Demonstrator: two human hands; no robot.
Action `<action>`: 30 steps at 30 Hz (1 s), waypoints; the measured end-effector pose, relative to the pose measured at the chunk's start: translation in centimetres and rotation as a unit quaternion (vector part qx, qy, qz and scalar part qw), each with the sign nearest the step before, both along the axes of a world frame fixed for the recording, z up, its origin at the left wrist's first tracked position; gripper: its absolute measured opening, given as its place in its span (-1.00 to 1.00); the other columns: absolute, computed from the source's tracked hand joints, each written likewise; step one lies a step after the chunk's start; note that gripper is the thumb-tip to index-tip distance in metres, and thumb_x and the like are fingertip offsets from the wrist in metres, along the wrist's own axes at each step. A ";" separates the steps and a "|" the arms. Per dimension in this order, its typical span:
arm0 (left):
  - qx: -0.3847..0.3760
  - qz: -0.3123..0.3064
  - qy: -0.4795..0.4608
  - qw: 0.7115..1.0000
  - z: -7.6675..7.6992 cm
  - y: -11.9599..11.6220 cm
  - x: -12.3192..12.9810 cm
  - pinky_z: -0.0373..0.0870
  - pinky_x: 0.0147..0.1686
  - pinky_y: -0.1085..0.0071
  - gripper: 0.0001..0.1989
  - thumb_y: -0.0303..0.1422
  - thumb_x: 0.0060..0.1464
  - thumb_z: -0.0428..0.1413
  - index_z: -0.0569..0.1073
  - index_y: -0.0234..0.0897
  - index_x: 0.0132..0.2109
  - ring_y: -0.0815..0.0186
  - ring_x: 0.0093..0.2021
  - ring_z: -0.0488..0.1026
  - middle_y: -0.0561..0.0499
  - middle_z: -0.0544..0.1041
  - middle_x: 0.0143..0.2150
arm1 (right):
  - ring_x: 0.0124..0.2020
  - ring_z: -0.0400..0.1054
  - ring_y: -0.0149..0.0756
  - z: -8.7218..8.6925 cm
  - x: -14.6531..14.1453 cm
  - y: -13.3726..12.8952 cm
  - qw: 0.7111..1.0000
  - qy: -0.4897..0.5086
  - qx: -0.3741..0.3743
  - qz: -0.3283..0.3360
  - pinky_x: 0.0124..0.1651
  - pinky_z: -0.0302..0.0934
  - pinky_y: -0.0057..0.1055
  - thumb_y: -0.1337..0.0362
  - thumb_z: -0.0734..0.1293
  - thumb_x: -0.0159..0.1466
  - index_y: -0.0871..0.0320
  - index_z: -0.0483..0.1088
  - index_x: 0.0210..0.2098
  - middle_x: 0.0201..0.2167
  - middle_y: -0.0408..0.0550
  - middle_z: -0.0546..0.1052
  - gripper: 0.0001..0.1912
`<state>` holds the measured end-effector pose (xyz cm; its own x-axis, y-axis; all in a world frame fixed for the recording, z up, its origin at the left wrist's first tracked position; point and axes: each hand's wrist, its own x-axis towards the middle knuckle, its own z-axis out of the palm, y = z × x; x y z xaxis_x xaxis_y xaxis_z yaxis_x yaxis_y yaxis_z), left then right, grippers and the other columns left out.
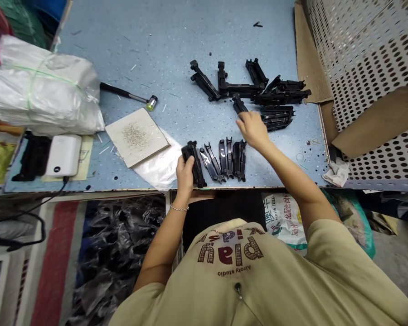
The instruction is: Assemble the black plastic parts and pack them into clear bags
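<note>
At the table's front edge my left hand (185,175) is closed around a long black plastic part (196,168), its thumb lying across it. My right hand (253,128) reaches further in, its fingers closed at the near end of another black plastic part (238,103); the fingertips are partly hidden. Between the hands a row of slim black plastic pieces (228,158) lies side by side. Beyond my right hand is a loose pile of similar black parts (282,93), with a stack of slim pieces (277,118) just right of it.
A small hammer (132,96) and a square board (136,136) with a worn speckled patch lie on the left. Behind them are a wrapped white plastic bundle (44,86) and a white power bank (64,155) with a cable. A perforated white panel (370,59) borders the right side.
</note>
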<state>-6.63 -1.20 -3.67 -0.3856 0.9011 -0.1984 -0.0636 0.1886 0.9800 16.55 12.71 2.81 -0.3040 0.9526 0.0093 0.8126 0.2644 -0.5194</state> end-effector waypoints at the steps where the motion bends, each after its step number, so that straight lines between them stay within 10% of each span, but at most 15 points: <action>1: -0.008 0.003 0.051 0.999 -0.8 0.2 0.2 0.37 0.29 0.08 -0.52 -0.02 0.26 0.14 0.46 -0.23 0.17 0.08 0.21 0.44 -0.16 0.49 0.10 | 0.15 0.31 0.15 -0.5 0.4 2.0 0.997 -0.061 0.023 -0.040 0.18 0.23 0.07 0.20 0.10 0.52 0.30 0.38 0.13 0.09 0.38 0.49 -0.61; 5: -0.001 -0.026 0.210 0.977 -2.2 0.7 2.4 0.00 0.48 -0.08 -0.42 -0.10 0.30 0.07 0.37 -0.29 0.34 -0.06 0.42 0.17 -0.30 0.28 0.34 | 0.23 0.27 0.29 -1.5 1.5 6.3 0.984 -0.143 -0.021 -0.103 0.25 0.12 0.14 0.44 0.10 0.41 0.54 0.29 0.21 0.14 0.58 0.45 -0.56; 10: 0.053 -0.064 0.242 0.967 -0.1 1.1 4.3 -0.07 0.49 -0.17 -0.33 0.03 0.28 0.09 0.36 -0.28 0.37 -0.16 0.48 0.04 -0.36 0.18 0.44 | 0.02 0.44 -0.04 0.4 2.5 2.9 0.967 0.206 -0.120 -0.087 0.12 0.31 -0.15 0.29 0.20 0.40 0.29 0.44 0.01 -0.03 0.21 0.59 -0.71; 14: 0.141 -0.197 -0.037 0.969 3.6 2.3 5.9 0.20 0.43 0.01 -0.16 0.25 0.11 0.17 0.35 -0.12 0.37 -0.05 0.46 0.22 -0.24 0.30 0.41 | -0.42 0.39 -0.35 0.8 1.0 -5.7 0.747 0.532 -0.398 0.010 -0.30 0.37 -0.42 0.11 0.34 0.32 0.18 0.44 -0.21 -0.37 -0.06 0.57 -0.76; 16: 0.147 -0.311 -0.193 0.919 5.3 2.9 6.7 0.39 0.31 0.04 -0.16 0.27 0.03 0.23 0.43 -0.14 0.30 -0.06 0.35 0.39 -0.24 0.47 0.29 | -0.54 0.27 -0.43 0.1 -0.4 -9.7 0.627 0.603 -0.493 0.028 -0.46 0.27 -0.51 0.07 0.33 0.32 0.14 0.40 -0.31 -0.53 -0.17 0.47 -0.74; 18: 0.142 -0.380 -0.264 0.875 6.6 3.2 7.1 0.49 0.20 0.06 -0.27 0.19 0.04 0.27 0.51 -0.21 0.19 -0.06 0.24 0.51 -0.24 0.58 0.15 | -0.55 0.27 -0.41 -0.8 -1.2 -12.3 0.575 0.608 -0.546 0.038 -0.48 0.27 -0.50 0.01 0.30 0.34 0.13 0.37 -0.37 -0.58 -0.18 0.42 -0.68; 21: 0.138 -0.376 -0.225 0.888 7.8 2.7 6.8 0.54 0.11 0.10 -0.47 0.01 0.12 0.30 0.54 -0.27 0.08 0.00 0.09 0.60 -0.21 0.65 0.02 | -0.40 0.41 -0.31 -1.3 -0.3 -12.8 0.674 0.519 -0.525 0.032 -0.28 0.40 -0.37 -0.02 0.31 0.34 0.13 0.39 -0.37 -0.46 -0.09 0.51 -0.66; 25: 0.107 -0.265 0.016 0.958 8.8 1.5 6.3 0.54 0.09 0.09 -0.54 -0.16 0.14 0.31 0.49 -0.28 0.10 0.05 0.00 0.62 -0.15 0.65 -0.03 | -0.21 0.43 -0.21 0.6 2.7 -10.4 0.914 0.364 -0.180 -0.013 -0.12 0.36 -0.25 -0.12 0.28 0.39 0.11 0.42 -0.19 -0.21 -0.01 0.53 -0.60; 30: 0.097 -0.242 0.185 0.947 9.4 0.1 6.8 0.51 0.15 0.06 -0.33 -0.32 0.20 0.22 0.20 -0.20 0.39 0.04 0.14 0.57 -0.20 0.54 0.21 | -0.21 0.32 -0.15 3.9 3.0 -9.0 0.976 0.161 0.112 0.093 -0.06 0.27 -0.17 -0.18 0.11 0.49 0.08 0.33 -0.25 -0.30 0.02 0.45 -0.51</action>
